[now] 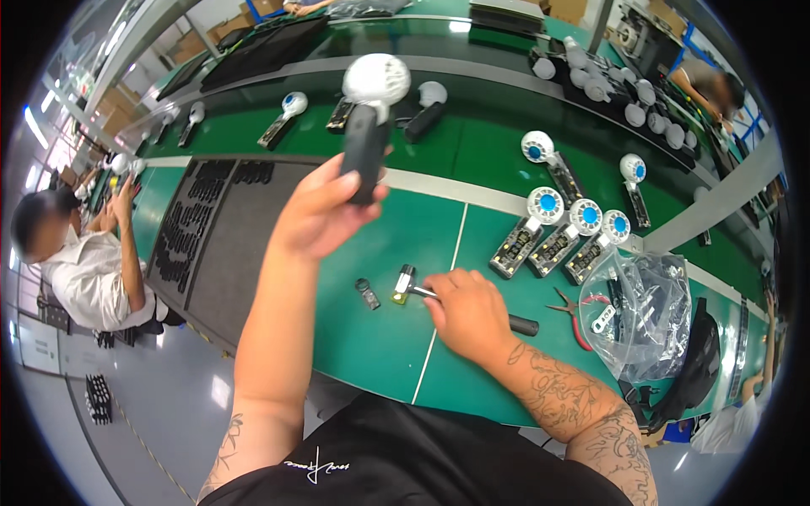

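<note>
My left hand (325, 207) is raised over the bench, its fingers wrapped round the black handle of a handheld fan (364, 152) with a round white head. The fan is slightly blurred. Low over the green bench top, my right hand (472, 316) is closed round the shaft of a small hammer (407, 282). The hammer's head shows to the left of the hand and its black grip to the right. Beside the head lies a small dark part (368, 294). Several fans with white heads, blue centres and bare circuit boards, such as this fan (553, 244), lie to the right.
Red-handled pliers (578, 320) lie beside a clear plastic bag (645, 320) holding parts. A dark tray (245, 215) with rows of black pieces is at left. More fans rest on a green belt (472, 156) beyond. A co-worker (93, 261) sits at left.
</note>
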The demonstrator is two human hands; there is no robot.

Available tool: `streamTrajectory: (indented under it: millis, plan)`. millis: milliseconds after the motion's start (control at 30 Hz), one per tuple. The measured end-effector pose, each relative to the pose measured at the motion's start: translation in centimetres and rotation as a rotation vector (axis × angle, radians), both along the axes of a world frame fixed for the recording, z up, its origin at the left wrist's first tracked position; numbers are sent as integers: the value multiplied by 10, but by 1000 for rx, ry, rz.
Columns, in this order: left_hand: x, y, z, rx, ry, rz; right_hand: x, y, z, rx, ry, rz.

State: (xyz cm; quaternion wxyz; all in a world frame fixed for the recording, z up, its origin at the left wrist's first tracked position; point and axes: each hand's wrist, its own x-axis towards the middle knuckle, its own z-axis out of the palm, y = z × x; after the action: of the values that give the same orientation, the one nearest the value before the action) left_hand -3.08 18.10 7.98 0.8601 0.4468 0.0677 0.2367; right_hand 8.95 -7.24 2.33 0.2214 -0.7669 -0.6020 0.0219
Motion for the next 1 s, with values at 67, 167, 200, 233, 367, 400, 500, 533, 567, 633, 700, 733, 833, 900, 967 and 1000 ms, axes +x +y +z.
streamTrajectory:
  millis: [67,167,200,233,367,400,500,533,567,633,700,733,833,900,967,1000]
  plan:
    - [-57,-8,11,149,-84,-47,1,-1,3,-4,0,15]
    - [-116,-27,11,194,-149,11,3,4,6,10,10,27]
    - [-134,-36,10,157,-181,77,-5,4,5,10,24,29]
    - [-148,-42,6,99,-183,79,-15,6,5,3,30,40]
    - [-169,-63,-25,131,-55,104,-43,46,18,141,-113,153]
    - [-167,-71,-32,119,-62,99,-47,54,17,156,-123,192]
    - [-155,-95,-44,117,-88,158,-60,65,5,40,-162,155]
    - [-157,-100,-46,113,-89,197,-64,67,2,-1,-174,149]
    - [-161,-103,-47,113,-100,229,-64,66,0,0,-186,179]
    - [-169,-107,-47,144,39,193,-59,65,-3,70,-163,212]
    - [-175,-109,-46,165,185,150,-56,65,-4,135,-130,241]
    - [-176,-108,-46,162,182,172,-56,66,-4,134,-133,264]
    - [-178,-99,-48,156,268,98,-60,66,0,172,45,246]
    - [-178,-96,-46,146,300,78,-63,69,5,177,108,245]
    - [-175,-94,-40,-60,164,123,-66,70,14,197,244,281]
    - [-174,-93,-37,-162,94,146,-67,70,17,207,312,297]
